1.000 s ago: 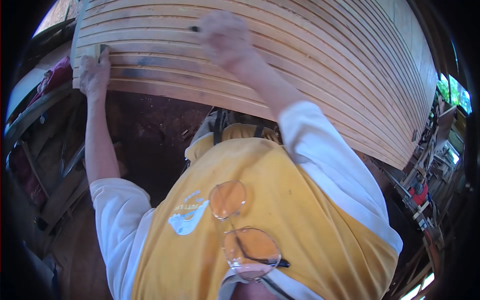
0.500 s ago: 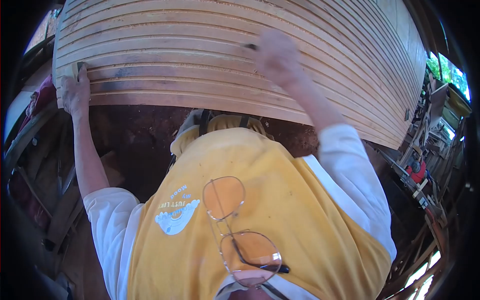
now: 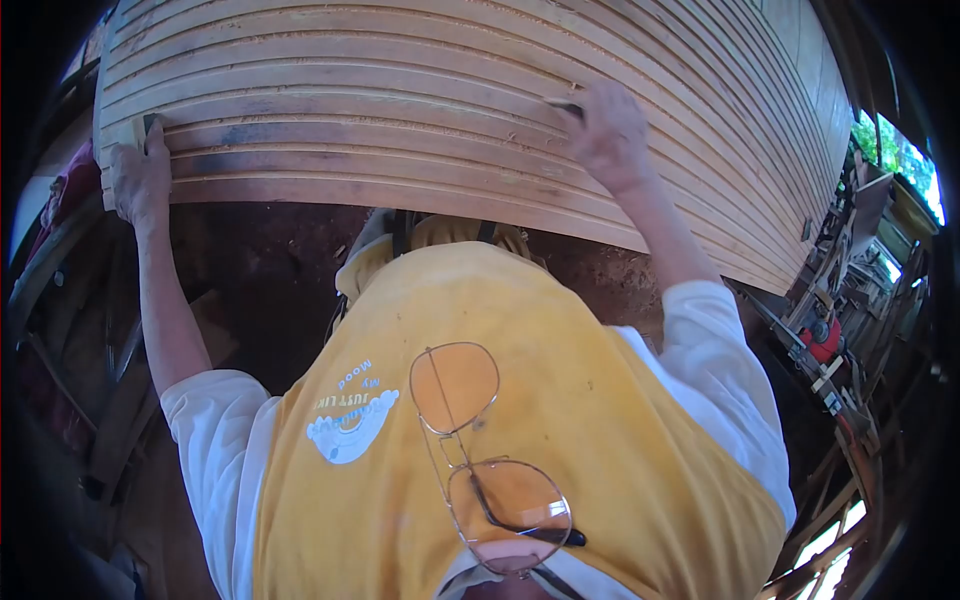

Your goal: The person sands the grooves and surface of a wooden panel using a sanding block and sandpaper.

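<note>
A large wooden panel (image 3: 400, 130) with long parallel grooves spreads in front of me, with curled shavings along several grooves. At its left end my left hand (image 3: 142, 182) is closed round a small wooden block (image 3: 143, 128), resting at the panel's edge. My right hand (image 3: 612, 135) is closed over the middle right of the panel. From its fingers a small dark, flat piece (image 3: 566, 106) pokes out to the left, close to a groove; the rest of it is hidden in the hand, so its kind does not show.
Eyeglasses (image 3: 500, 450) hang at the chest over a yellow apron (image 3: 620, 440). To the right lie piled wood scraps (image 3: 880, 290) and a red tool (image 3: 822, 340). Timber pieces (image 3: 110, 400) stand at the left. Brown ground shows below the panel's near edge.
My right hand has moved right and slightly nearer along the panel, still holding the small dark piece. My left hand stays on the block; the whole view has shifted slightly.
</note>
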Available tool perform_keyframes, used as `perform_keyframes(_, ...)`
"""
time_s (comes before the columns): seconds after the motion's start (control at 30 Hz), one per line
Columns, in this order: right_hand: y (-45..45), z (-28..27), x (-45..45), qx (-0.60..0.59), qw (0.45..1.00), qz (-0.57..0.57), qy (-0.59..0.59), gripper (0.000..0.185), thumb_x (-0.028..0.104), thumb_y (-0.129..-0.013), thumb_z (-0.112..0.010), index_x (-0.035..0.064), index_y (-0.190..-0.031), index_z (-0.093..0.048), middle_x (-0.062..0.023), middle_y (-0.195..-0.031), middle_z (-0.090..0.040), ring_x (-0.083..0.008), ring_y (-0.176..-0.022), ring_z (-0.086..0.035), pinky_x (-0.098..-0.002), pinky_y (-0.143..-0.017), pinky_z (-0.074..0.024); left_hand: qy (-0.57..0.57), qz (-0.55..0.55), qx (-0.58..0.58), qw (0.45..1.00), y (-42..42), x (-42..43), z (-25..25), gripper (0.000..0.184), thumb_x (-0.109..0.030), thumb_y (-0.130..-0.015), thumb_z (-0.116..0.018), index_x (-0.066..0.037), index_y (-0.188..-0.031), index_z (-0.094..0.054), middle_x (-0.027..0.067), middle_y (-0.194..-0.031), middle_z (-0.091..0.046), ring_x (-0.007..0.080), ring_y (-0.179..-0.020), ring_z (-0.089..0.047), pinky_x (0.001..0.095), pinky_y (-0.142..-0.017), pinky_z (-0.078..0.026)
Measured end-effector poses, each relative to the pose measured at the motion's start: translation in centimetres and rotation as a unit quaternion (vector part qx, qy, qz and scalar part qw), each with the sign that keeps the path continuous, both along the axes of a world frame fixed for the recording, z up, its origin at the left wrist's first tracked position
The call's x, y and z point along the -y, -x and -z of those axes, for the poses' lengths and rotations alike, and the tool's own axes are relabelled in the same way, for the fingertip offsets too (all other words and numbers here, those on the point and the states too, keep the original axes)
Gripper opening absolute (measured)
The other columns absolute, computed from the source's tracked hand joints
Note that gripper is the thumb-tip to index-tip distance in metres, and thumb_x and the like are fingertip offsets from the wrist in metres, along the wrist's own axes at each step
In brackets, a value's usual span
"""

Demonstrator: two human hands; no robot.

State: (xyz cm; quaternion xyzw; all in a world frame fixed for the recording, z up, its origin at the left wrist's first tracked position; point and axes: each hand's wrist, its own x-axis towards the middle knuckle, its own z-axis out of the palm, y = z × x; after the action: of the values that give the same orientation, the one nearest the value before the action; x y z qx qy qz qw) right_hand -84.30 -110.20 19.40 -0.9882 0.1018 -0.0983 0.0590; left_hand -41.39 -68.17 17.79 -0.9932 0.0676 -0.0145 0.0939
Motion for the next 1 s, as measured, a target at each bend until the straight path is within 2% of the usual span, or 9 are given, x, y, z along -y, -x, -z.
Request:
perform_keyframes(0.07, -7.5, 1.4, -4.5, 0.045, 0.992, -0.036, -0.114, 0.021, 0.025, -0.086, -0.072, 0.0133, -0.082, -0.055, -0.0032, -0.081, -0.053, -0.0249, -0.080, -0.056, -0.0389, -0.072, -0.0479, -0.010, 0.003, -0.001, 1.000, -0.4, 0.0, 0.0, 0.091, -0.076, -0.089, -0.057, 0.007, -0.126, -0.065, 0.0297, -0.124, -0.067, 0.0440, -0.119, -0.065, 0.0531, -0.100, -0.050)
perform_keyframes(0.13, -15.6, 3.5, -8.9, 0.303, 0.924, -0.123, -0.197, 0.018, 0.013, -0.072, -0.068, 0.0198, -0.085, -0.057, 0.0012, -0.077, -0.051, -0.0200, -0.075, -0.055, -0.0337, -0.067, -0.0471, -0.017, 0.016, 0.003, 1.000, -0.1, -0.4, 0.4, 0.092, -0.077, -0.089, -0.057, 0.007, -0.125, -0.065, 0.0295, -0.123, -0.068, 0.0441, -0.119, -0.065, 0.0529, -0.100, -0.050)
perform_keyframes(0.2, -20.2, 2.1, -12.2, 0.076, 0.987, -0.030, -0.138, 0.013, 0.017, -0.091, -0.060, 0.0086, -0.099, -0.067, -0.0188, -0.094, -0.073, -0.0355, -0.090, -0.072, -0.0460, -0.078, -0.0592, -0.030, 0.044, 0.024, 0.998, -0.5, -0.9, 0.2, 0.092, -0.078, -0.089, -0.056, 0.007, -0.124, -0.065, 0.0293, -0.122, -0.069, 0.0441, -0.118, -0.066, 0.0529, -0.100, -0.051)
perform_keyframes(0.3, -13.4, 2.8, -8.0, 0.106, 0.982, -0.041, -0.150, 0.020, 0.024, -0.088, -0.075, 0.0167, -0.082, -0.057, -0.0003, -0.081, -0.058, -0.0230, -0.080, -0.058, -0.0324, -0.070, -0.0469, 0.000, 0.017, -0.023, 1.000, -0.6, -0.7, -0.1, 0.092, -0.078, -0.089, -0.055, 0.006, -0.124, -0.066, 0.0290, -0.122, -0.069, 0.0442, -0.118, -0.066, 0.0528, -0.100, -0.051)
perform_keyframes(0.47, 5.6, -1.2, 2.5, -0.026, 0.995, 0.069, 0.069, 0.029, 0.040, -0.089, -0.076, 0.0161, -0.082, -0.062, -0.0043, -0.087, -0.062, -0.0268, -0.083, -0.063, -0.0402, -0.072, -0.0500, 0.015, 0.009, -0.029, 0.999, -0.1, -0.3, 0.1, 0.086, -0.073, -0.091, -0.057, 0.005, -0.127, -0.064, 0.0303, -0.125, -0.067, 0.0450, -0.119, -0.065, 0.0534, -0.098, -0.051)
perform_keyframes(0.63, -6.2, 0.5, -3.1, 0.021, 0.998, -0.017, -0.053, 0.029, 0.035, -0.089, -0.069, 0.0150, -0.075, -0.054, -0.0032, -0.078, -0.057, -0.0250, -0.077, -0.060, -0.0382, -0.066, -0.0487, -0.013, 0.007, -0.034, 0.999, -0.7, -0.1, -0.3, 0.083, -0.072, -0.092, -0.057, 0.002, -0.129, -0.063, 0.0282, -0.128, -0.066, 0.0446, -0.122, -0.064, 0.0534, -0.101, -0.050)
perform_keyframes(0.67, -9.7, 3.3, -4.5, 0.164, 0.972, -0.089, -0.143, 0.023, 0.034, -0.088, -0.075, 0.0173, -0.085, -0.059, -0.0054, -0.080, -0.060, -0.0247, -0.076, -0.063, -0.0359, -0.067, -0.0517, 0.001, 0.007, -0.040, 0.999, -1.2, -0.6, 0.2, 0.082, -0.071, -0.092, -0.057, 0.001, -0.130, -0.062, 0.0278, -0.128, -0.066, 0.0449, -0.123, -0.063, 0.0534, -0.102, -0.049)
perform_keyframes(0.77, -16.3, 2.4, -9.8, 0.132, 0.990, -0.027, -0.033, 0.014, 0.028, -0.088, -0.068, 0.0167, -0.087, -0.059, -0.0044, -0.081, -0.060, -0.0228, -0.079, -0.063, -0.0350, -0.067, -0.0515, 0.050, 0.020, -0.056, 0.997, 1.1, 0.3, -0.6, 0.078, -0.069, -0.093, -0.057, 0.000, -0.129, -0.060, 0.0277, -0.127, -0.066, 0.0457, -0.123, -0.062, 0.0529, -0.103, -0.048)
perform_keyframes(1.0, 9.2, -0.5, 6.0, 0.011, 0.999, 0.005, -0.040, 0.025, 0.028, -0.085, -0.078, 0.0095, -0.089, -0.061, -0.0083, -0.087, -0.061, -0.0306, -0.086, -0.062, -0.0440, -0.076, -0.0523, 0.107, 0.100, -0.113, 0.983, 15.9, 12.9, -2.6, 0.073, -0.066, -0.094, -0.057, 0.000, -0.127, -0.058, 0.0297, -0.125, -0.066, 0.0488, -0.118, -0.063, 0.0535, -0.102, -0.047)
